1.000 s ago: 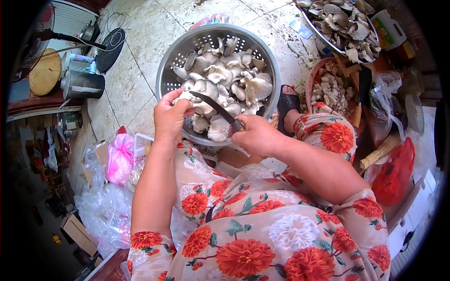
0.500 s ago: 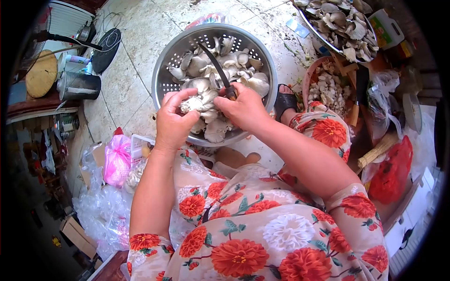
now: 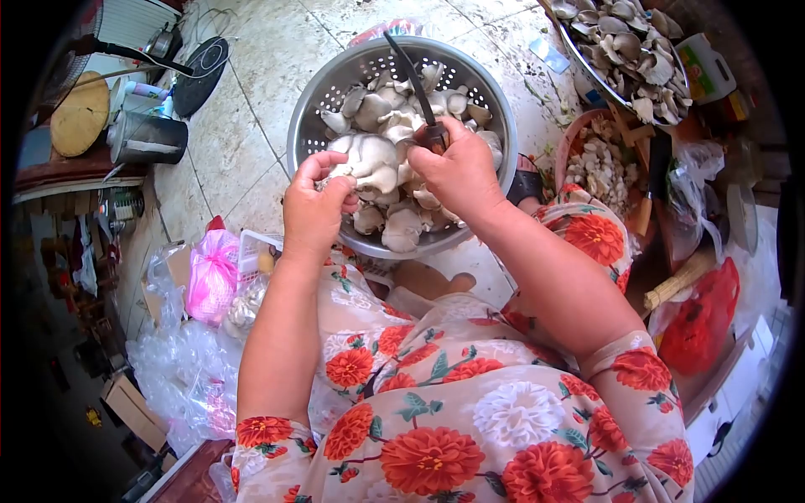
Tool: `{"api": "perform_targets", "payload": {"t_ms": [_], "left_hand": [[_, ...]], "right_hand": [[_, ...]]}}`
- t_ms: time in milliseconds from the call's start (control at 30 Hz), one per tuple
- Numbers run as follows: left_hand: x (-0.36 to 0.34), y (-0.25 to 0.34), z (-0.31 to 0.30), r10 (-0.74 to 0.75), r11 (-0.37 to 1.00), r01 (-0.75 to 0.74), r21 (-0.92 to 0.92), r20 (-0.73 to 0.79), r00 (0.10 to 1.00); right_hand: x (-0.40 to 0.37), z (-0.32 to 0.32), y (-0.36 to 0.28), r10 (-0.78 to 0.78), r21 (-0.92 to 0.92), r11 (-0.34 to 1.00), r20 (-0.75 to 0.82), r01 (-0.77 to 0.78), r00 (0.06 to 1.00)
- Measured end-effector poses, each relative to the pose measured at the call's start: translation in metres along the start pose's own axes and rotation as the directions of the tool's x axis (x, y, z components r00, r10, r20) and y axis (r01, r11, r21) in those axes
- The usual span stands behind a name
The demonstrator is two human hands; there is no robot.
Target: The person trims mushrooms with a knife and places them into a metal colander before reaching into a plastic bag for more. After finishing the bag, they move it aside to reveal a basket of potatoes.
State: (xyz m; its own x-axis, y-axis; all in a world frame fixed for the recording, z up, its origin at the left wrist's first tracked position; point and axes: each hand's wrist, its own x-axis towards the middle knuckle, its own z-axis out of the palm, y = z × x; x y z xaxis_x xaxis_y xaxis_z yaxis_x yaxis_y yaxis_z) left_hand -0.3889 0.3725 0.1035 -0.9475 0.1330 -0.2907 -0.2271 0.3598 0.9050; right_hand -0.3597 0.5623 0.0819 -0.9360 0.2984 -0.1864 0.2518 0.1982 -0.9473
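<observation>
A steel colander [image 3: 307, 109] full of grey-white oyster mushrooms [image 3: 394, 101] stands in front of me. Over its near left part, my left hand [image 3: 317, 201] is closed on a mushroom cluster [image 3: 371, 159], with thumb and fingers at its left end. My right hand [image 3: 459, 168] grips the dark handle of a knife [image 3: 411, 74], to the right of the cluster. The curved blade points up and away over the mushrooms, its tip near the colander's far rim. The right fingertips are partly hidden behind the handle.
At the upper right is a large pan [image 3: 574, 52] of mushrooms, with a pink basin [image 3: 563, 144] of pale pieces below it. A second knife [image 3: 659, 163] lies beside the basin. Plastic bags [image 3: 180, 369] and a pink bag [image 3: 211, 277] lie at the left.
My right hand and the knife have moved up and right, away from my left hand. The held cluster now shows its broad caps. The whole view has shifted slightly.
</observation>
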Motion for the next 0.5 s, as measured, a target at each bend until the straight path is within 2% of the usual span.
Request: {"api": "perform_targets", "payload": {"t_ms": [67,100,167,200,233,300,500], "left_hand": [[0.004,0.000,-0.004,-0.128,0.960,0.131,-0.247,0.027,0.991],[0.006,0.000,-0.005,-0.127,0.960,0.130,-0.248,0.025,0.992],[0.008,0.000,-0.007,-0.238,0.895,0.246,-0.371,0.069,0.969],[0.008,0.000,-0.007,-0.239,0.895,0.247,-0.372,0.068,0.969],[0.007,0.001,-0.005,-0.254,0.876,0.263,-0.404,0.077,0.964],[0.007,0.001,-0.004,-0.270,0.856,0.281,-0.433,0.088,0.959],[0.014,-0.010,-0.005,-0.318,0.757,0.340,-0.558,0.139,0.938]], "right_hand": [[-0.001,0.000,0.005,0.021,-0.073,0.997,0.007,-0.020,1.000],[-0.005,0.000,0.005,0.019,-0.073,0.997,0.009,-0.018,1.000],[-0.019,-0.001,0.003,-0.161,-0.161,0.973,0.056,0.168,0.985],[-0.028,-0.003,0.000,-0.120,-0.197,0.969,0.146,0.147,0.982],[-0.036,-0.003,0.002,-0.119,-0.198,0.969,0.148,0.147,0.982],[-0.052,-0.002,0.009,-0.155,-0.223,0.950,0.270,0.218,0.950],[-0.055,-0.001,0.017,-0.064,-0.305,0.937,0.332,0.171,0.941]]}}
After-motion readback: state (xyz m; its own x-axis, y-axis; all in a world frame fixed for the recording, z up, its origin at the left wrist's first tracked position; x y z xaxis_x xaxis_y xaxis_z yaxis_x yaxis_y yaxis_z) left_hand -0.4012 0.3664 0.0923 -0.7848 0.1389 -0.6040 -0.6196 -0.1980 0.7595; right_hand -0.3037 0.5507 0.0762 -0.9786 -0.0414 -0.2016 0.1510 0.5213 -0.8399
